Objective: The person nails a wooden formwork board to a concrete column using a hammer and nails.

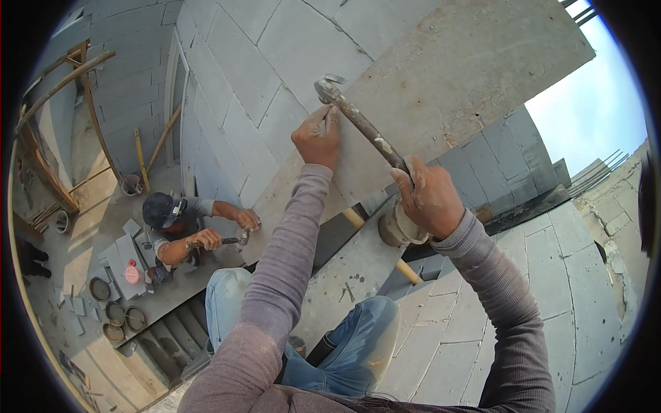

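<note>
My right hand (432, 197) is wrapped round the lower handle of a claw hammer (368, 129), its metal shaft worn and spotted with mortar. The hammer head lies just above the fingertips of my left hand (318, 138). Those fingers are pinched together against a long, grey-stained board (441, 82) set along the block wall. Whatever they hold, if anything, is too small or hidden to make out. Beneath my right hand a mortar-caked bucket (398, 226) stands partly covered by that hand.
Down to the left, a co-worker in a dark cap (162, 210) holds another hammer (239, 240) near the board's lower end. Several loose nails (349, 292) lie on the plank by my knees. Steps (169, 344) drop away below. Buckets (116, 314) and block pieces lie beyond.
</note>
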Demonstrator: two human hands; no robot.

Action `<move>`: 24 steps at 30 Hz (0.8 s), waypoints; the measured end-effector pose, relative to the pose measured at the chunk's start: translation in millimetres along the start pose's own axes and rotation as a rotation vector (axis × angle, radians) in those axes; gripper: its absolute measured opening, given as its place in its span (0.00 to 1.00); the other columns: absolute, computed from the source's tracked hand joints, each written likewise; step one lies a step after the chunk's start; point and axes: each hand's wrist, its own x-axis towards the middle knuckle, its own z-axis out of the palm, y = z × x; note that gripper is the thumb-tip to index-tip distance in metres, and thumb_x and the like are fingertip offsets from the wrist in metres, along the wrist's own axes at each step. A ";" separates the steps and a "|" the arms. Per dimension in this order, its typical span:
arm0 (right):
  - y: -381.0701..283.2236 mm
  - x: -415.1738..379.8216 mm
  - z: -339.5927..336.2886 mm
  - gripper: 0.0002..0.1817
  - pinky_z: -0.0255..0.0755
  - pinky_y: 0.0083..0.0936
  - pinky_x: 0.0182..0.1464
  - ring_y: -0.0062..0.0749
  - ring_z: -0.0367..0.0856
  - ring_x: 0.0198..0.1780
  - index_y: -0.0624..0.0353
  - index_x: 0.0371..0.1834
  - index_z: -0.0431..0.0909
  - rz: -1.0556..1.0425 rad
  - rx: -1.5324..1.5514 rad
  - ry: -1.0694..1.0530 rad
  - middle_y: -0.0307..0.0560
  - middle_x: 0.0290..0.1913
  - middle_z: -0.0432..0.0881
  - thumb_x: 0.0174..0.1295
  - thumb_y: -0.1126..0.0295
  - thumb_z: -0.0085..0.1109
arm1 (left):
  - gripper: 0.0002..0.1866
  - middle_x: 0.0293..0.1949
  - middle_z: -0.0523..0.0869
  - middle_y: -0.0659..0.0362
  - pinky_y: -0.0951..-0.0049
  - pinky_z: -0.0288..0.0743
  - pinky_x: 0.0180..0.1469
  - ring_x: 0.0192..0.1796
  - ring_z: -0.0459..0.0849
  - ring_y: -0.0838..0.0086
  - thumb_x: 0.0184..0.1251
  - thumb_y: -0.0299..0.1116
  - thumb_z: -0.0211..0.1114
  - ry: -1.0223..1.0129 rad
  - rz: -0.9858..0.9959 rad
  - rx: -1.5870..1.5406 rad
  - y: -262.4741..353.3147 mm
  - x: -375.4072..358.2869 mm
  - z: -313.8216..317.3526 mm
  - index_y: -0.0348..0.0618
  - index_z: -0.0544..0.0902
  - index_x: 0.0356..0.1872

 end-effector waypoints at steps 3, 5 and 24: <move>-17.4 1.3 -13.5 0.13 0.69 0.38 0.19 0.52 0.76 0.15 0.65 0.40 0.71 -0.025 0.134 0.120 0.53 0.15 0.74 0.72 0.65 0.60 | 0.08 0.35 0.92 0.47 0.68 0.84 0.44 0.38 0.93 0.61 0.63 0.31 0.74 -0.044 -0.062 0.007 -2.1 -1.0 -1.4 0.35 0.91 0.38; -18.4 -3.8 -7.4 0.13 0.69 0.38 0.19 0.52 0.77 0.16 0.65 0.40 0.71 -0.018 0.138 0.135 0.54 0.15 0.74 0.72 0.66 0.60 | 0.08 0.35 0.92 0.47 0.68 0.84 0.43 0.37 0.93 0.60 0.63 0.31 0.74 -0.057 -0.050 0.016 -2.9 -1.6 -3.3 0.35 0.91 0.37; -33.4 -2.2 -10.9 0.12 0.70 0.38 0.20 0.53 0.79 0.19 0.68 0.41 0.71 -0.010 0.107 0.198 0.59 0.23 0.79 0.70 0.70 0.63 | 0.28 0.40 0.93 0.49 0.74 0.80 0.37 0.32 0.89 0.74 0.61 0.39 0.79 0.002 -0.195 0.029 -10.9 -29.3 -14.1 0.36 0.85 0.59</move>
